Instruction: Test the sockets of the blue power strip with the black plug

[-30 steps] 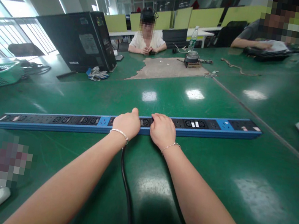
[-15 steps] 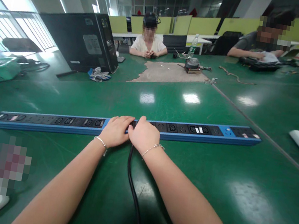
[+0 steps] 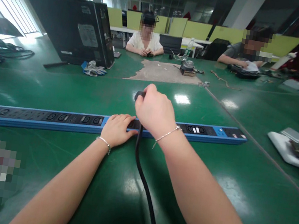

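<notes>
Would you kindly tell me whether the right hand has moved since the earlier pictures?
Yes, the right hand has lifted off the blue power strip and now holds a black plug above it.

Shines smooth and glossy across the green table (image 3: 40, 89), with bright reflections; looks matt on the brown patch (image 3: 156, 72) at the far side. Looks like satin blue metal along the rails (image 3: 31, 124) of the strip (image 3: 97, 120) and like black plastic at its sockets (image 3: 63, 117). Looks like dull black plastic on the plug (image 3: 140, 95), and like smooth plastic or rubber on the cable (image 3: 145, 179). Glints metallic at the left bracelet (image 3: 103, 143) and right bracelet (image 3: 166, 136). Shows soft cloth on the far-left gloves (image 3: 95, 69) and clear plastic on the far bottle (image 3: 188, 49).
</notes>
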